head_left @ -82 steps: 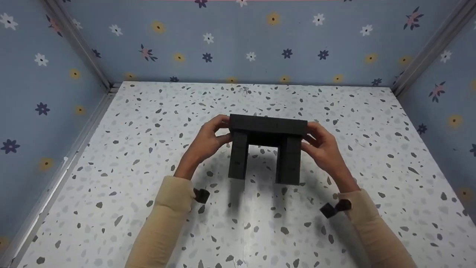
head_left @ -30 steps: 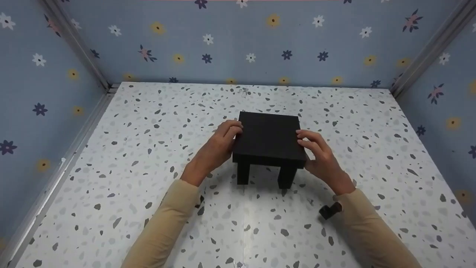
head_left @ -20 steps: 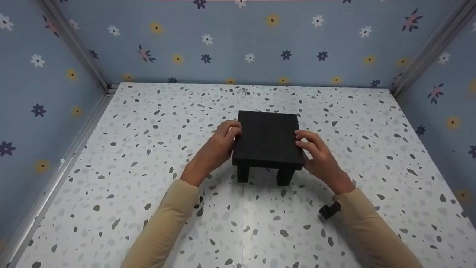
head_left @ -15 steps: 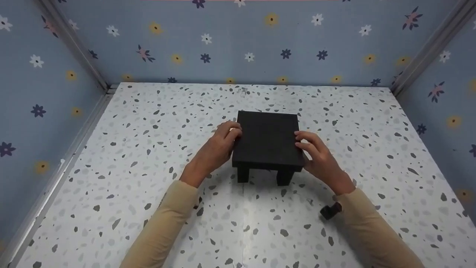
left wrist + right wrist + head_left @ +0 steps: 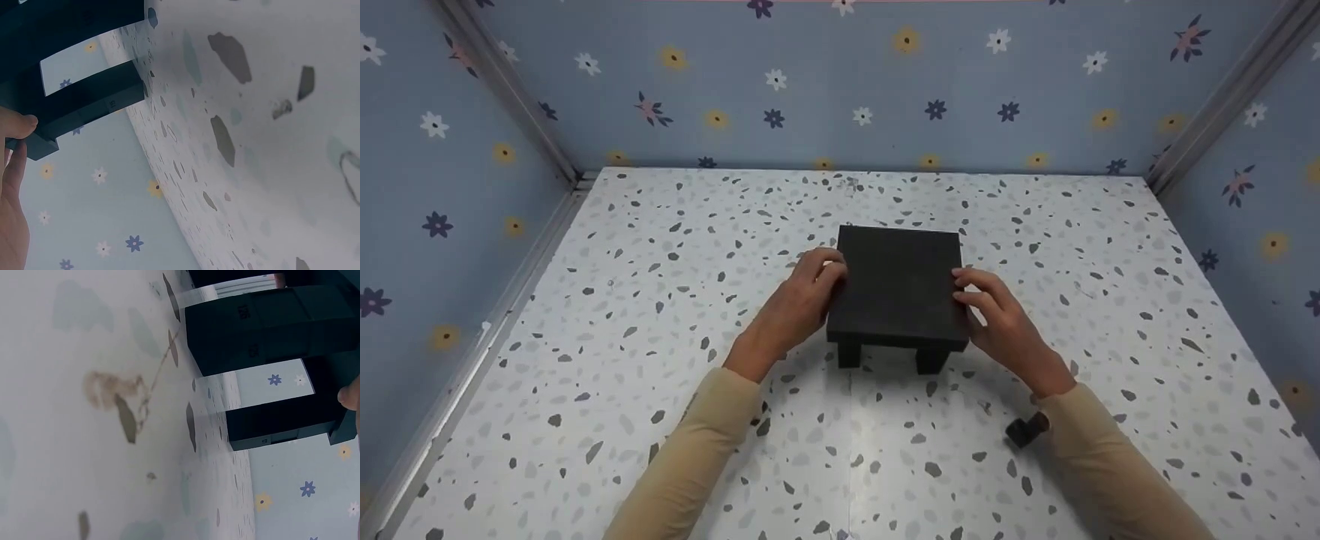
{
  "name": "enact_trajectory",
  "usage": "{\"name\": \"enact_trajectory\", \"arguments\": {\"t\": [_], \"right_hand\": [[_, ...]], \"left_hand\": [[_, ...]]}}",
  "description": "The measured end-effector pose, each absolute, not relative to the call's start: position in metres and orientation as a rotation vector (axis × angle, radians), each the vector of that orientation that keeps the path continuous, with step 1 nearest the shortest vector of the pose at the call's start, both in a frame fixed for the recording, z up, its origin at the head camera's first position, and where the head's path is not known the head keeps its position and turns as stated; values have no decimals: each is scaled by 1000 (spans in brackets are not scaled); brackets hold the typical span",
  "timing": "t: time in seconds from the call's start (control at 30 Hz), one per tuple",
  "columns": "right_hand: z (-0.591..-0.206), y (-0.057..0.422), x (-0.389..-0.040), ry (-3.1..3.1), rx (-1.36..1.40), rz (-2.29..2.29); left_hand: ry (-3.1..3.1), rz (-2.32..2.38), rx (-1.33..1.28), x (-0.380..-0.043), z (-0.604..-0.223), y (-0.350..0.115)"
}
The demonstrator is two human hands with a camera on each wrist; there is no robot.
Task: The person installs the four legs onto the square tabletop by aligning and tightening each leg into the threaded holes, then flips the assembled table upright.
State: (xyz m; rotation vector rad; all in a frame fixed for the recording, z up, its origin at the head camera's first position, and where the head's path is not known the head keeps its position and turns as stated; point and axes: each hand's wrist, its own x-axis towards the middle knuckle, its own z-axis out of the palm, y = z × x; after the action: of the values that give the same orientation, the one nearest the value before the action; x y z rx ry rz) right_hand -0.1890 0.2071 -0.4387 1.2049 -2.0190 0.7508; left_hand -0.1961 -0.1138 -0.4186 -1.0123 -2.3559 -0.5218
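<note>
In the head view a small black stool [image 5: 896,285], with a flat square top and stubby legs, stands upright near the middle of the speckled white tabletop. My left hand [image 5: 799,300] grips the top's left edge, fingers bent over it. At the opposite edge my right hand [image 5: 1005,319] holds on, its fingertips on the rim. The left wrist view shows a thumb [image 5: 22,126] pressed to the underside, near a stool leg [image 5: 95,95]. Legs [image 5: 281,422] in the right wrist view point at the tabletop; whether every foot touches I cannot tell.
The speckled tabletop [image 5: 660,420] spreads around the stool. Blue flower-patterned panels [image 5: 840,82] rise behind it and at both sides, joined by metal corner posts [image 5: 502,90]. A small black device [image 5: 1026,430] sits at the right wrist.
The stool was tipped, its legs towards me, and its top now faces up. It has come down lower. Both hands have turned with it and keep hold of the sides.
</note>
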Motion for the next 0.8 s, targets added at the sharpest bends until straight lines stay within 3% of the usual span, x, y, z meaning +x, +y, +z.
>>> {"name": "enact_trajectory", "arguments": {"t": [0.57, 0.8], "right_hand": [[-440, 205, -188, -2071, 1130, 698], [-442, 204, -187, -2130, 1040, 685]], "left_hand": [[-2351, -561, -990, -200, -421, -110], [-2396, -613, -847, -202, -426, -117]]}}
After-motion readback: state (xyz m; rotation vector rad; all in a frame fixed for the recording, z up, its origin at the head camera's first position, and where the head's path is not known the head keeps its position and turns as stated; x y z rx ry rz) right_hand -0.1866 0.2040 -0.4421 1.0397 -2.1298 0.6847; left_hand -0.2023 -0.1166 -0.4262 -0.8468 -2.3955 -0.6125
